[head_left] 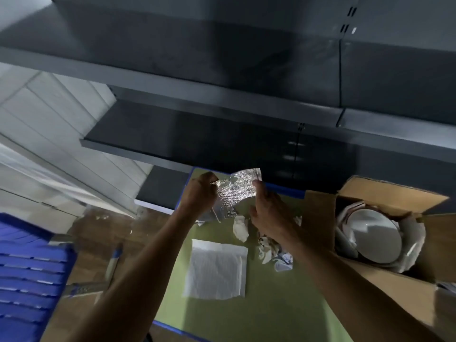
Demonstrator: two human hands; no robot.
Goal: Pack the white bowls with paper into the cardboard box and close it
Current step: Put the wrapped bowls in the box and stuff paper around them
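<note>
Silvery sheet (234,191) held between your left hand (199,193) and right hand (269,213).
Your fingers (209,180) pinch its opposite edges above the green counter (271,304).

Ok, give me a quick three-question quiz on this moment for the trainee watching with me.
1. True or false: the left hand and the right hand both hold the silvery sheet.
2. Fill in the colour: the flat white sheet lies on the ___ mat.
3. Where is the white bowl? A: on the mat. B: in the cardboard box. C: in the right hand.

Key: 1 true; 2 green; 3 B.
</note>
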